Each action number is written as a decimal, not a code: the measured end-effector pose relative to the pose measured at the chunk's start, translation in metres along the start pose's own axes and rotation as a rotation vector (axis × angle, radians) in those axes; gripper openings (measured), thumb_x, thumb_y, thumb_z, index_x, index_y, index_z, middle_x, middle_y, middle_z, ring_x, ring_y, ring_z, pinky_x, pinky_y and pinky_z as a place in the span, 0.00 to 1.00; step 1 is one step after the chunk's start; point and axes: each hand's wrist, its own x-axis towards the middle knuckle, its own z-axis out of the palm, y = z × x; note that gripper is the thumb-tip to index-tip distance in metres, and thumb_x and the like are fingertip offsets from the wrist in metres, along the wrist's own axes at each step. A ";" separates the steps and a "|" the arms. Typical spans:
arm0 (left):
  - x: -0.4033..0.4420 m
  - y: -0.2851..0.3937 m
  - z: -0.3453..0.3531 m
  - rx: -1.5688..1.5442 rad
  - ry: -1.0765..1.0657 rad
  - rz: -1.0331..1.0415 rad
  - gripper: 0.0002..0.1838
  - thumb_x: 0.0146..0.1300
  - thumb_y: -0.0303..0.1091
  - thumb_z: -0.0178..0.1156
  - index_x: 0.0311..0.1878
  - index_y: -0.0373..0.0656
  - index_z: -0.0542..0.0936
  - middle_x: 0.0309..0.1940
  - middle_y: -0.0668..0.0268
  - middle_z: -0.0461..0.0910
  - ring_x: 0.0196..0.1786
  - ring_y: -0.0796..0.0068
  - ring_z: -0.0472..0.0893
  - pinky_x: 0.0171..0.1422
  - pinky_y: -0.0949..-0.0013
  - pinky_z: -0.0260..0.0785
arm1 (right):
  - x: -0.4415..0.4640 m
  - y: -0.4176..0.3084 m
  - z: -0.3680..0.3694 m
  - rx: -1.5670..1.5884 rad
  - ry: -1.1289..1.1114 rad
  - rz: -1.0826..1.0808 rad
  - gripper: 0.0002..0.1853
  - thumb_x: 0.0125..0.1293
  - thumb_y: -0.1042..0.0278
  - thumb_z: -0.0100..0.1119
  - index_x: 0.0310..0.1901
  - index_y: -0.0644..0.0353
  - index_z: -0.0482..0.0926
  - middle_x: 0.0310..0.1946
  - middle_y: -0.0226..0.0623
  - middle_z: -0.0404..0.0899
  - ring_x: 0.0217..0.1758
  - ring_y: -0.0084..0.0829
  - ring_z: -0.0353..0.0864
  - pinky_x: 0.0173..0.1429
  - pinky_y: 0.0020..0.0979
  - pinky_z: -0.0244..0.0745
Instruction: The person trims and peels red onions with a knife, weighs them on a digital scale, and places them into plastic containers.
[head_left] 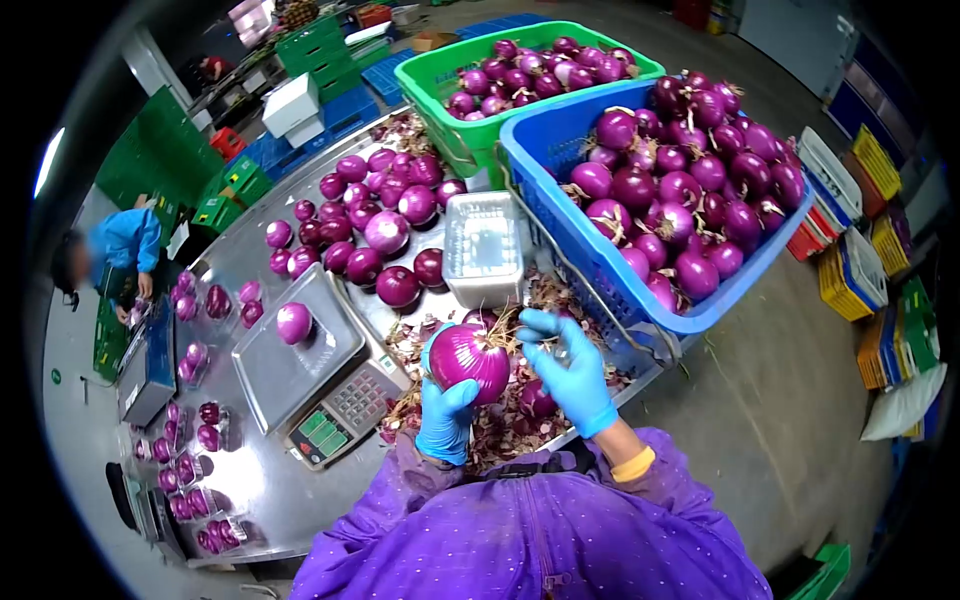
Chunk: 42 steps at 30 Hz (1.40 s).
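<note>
My left hand, in a blue glove, is wrapped round a large red onion above a heap of loose skins. Dry roots stick out at the onion's upper right. Beside them is my right hand, also gloved, its fingers bent near the roots; whether they pinch any is too small to tell. To the left, a scale carries a single onion on its tray. Behind the held onion stands a stack of clear plastic trays.
A blue basket and a green basket, both full of onions, stand at the back right. Loose onions lie behind the scale. Packed onions line the table's left side. A person in blue is at the far left.
</note>
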 end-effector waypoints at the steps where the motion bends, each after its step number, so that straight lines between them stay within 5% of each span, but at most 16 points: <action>1: 0.001 0.000 -0.005 0.025 0.009 0.034 0.46 0.42 0.34 0.74 0.66 0.42 0.61 0.53 0.60 0.73 0.53 0.64 0.77 0.57 0.63 0.75 | -0.003 0.006 -0.002 -0.359 -0.084 -0.183 0.20 0.64 0.78 0.58 0.58 0.63 0.73 0.43 0.36 0.80 0.47 0.24 0.80 0.51 0.25 0.74; 7: -0.001 0.004 -0.004 0.163 0.067 0.129 0.46 0.41 0.38 0.73 0.65 0.40 0.62 0.53 0.60 0.73 0.56 0.64 0.76 0.62 0.60 0.70 | -0.008 0.013 -0.002 -0.972 -0.271 -0.340 0.20 0.54 0.70 0.60 0.51 0.54 0.73 0.40 0.39 0.77 0.39 0.42 0.81 0.37 0.40 0.78; 19: -0.008 0.004 -0.010 0.246 0.005 0.045 0.48 0.38 0.41 0.73 0.65 0.39 0.63 0.54 0.58 0.73 0.56 0.63 0.75 0.61 0.59 0.71 | -0.003 0.048 -0.005 -0.901 -0.197 -0.360 0.17 0.54 0.70 0.61 0.47 0.55 0.74 0.39 0.43 0.80 0.37 0.47 0.82 0.37 0.41 0.77; 22: -0.018 0.011 -0.012 0.117 0.080 0.087 0.50 0.34 0.42 0.76 0.64 0.42 0.63 0.53 0.59 0.72 0.53 0.63 0.77 0.58 0.61 0.74 | -0.012 0.102 -0.053 -0.963 -0.089 0.136 0.10 0.60 0.69 0.59 0.44 0.57 0.77 0.34 0.46 0.81 0.36 0.48 0.82 0.37 0.39 0.76; 25: -0.015 0.016 -0.025 0.182 0.129 0.144 0.51 0.34 0.40 0.76 0.66 0.43 0.62 0.54 0.60 0.72 0.55 0.63 0.76 0.59 0.60 0.74 | -0.030 0.092 -0.052 -0.802 -0.063 0.070 0.07 0.61 0.65 0.59 0.39 0.55 0.78 0.29 0.47 0.81 0.34 0.49 0.82 0.38 0.42 0.76; 28: -0.008 0.022 -0.024 0.234 0.124 0.098 0.52 0.37 0.34 0.77 0.68 0.43 0.60 0.54 0.61 0.72 0.56 0.64 0.76 0.60 0.62 0.73 | -0.014 0.068 -0.018 -0.317 -0.154 0.063 0.14 0.65 0.63 0.60 0.51 0.56 0.79 0.37 0.35 0.83 0.30 0.27 0.82 0.36 0.31 0.78; 30: -0.008 0.023 -0.023 0.373 0.045 0.118 0.54 0.37 0.33 0.78 0.69 0.43 0.57 0.57 0.60 0.69 0.58 0.64 0.75 0.61 0.62 0.73 | -0.001 0.019 -0.004 -0.105 -0.324 0.261 0.22 0.67 0.59 0.61 0.60 0.57 0.74 0.43 0.30 0.81 0.29 0.18 0.77 0.31 0.24 0.75; 32: -0.012 0.027 -0.023 0.700 -0.024 0.206 0.59 0.37 0.34 0.80 0.72 0.41 0.53 0.64 0.54 0.63 0.65 0.60 0.69 0.67 0.60 0.67 | 0.004 0.003 0.011 0.132 -0.416 0.394 0.31 0.65 0.54 0.63 0.66 0.57 0.66 0.44 0.36 0.80 0.19 0.13 0.69 0.20 0.16 0.64; 35: -0.011 0.039 -0.030 1.232 -0.127 0.460 0.66 0.36 0.45 0.82 0.74 0.38 0.49 0.69 0.52 0.59 0.68 0.60 0.66 0.71 0.60 0.60 | 0.006 0.031 0.024 0.259 -0.431 0.522 0.30 0.64 0.52 0.63 0.64 0.57 0.69 0.36 0.30 0.80 0.17 0.13 0.69 0.19 0.17 0.64; 38: -0.023 0.053 -0.032 0.841 -0.106 0.342 0.65 0.36 0.43 0.81 0.74 0.39 0.48 0.70 0.54 0.59 0.70 0.59 0.64 0.69 0.59 0.62 | 0.002 0.067 0.021 0.865 -0.481 0.861 0.28 0.63 0.42 0.61 0.57 0.51 0.72 0.33 0.30 0.79 0.16 0.21 0.70 0.19 0.24 0.66; 41: -0.027 0.025 -0.048 0.547 -0.046 0.234 0.65 0.35 0.44 0.81 0.74 0.42 0.50 0.68 0.56 0.61 0.68 0.60 0.66 0.70 0.58 0.63 | -0.008 0.074 0.045 0.942 -0.410 0.920 0.27 0.61 0.36 0.58 0.56 0.42 0.71 0.27 0.30 0.79 0.15 0.28 0.71 0.19 0.31 0.68; 42: -0.028 0.015 -0.047 0.353 0.016 0.221 0.64 0.35 0.43 0.81 0.73 0.43 0.51 0.67 0.56 0.62 0.67 0.60 0.67 0.69 0.58 0.64 | -0.009 0.078 0.042 0.966 -0.561 0.961 0.28 0.61 0.36 0.58 0.56 0.44 0.70 0.26 0.31 0.79 0.15 0.29 0.71 0.19 0.31 0.68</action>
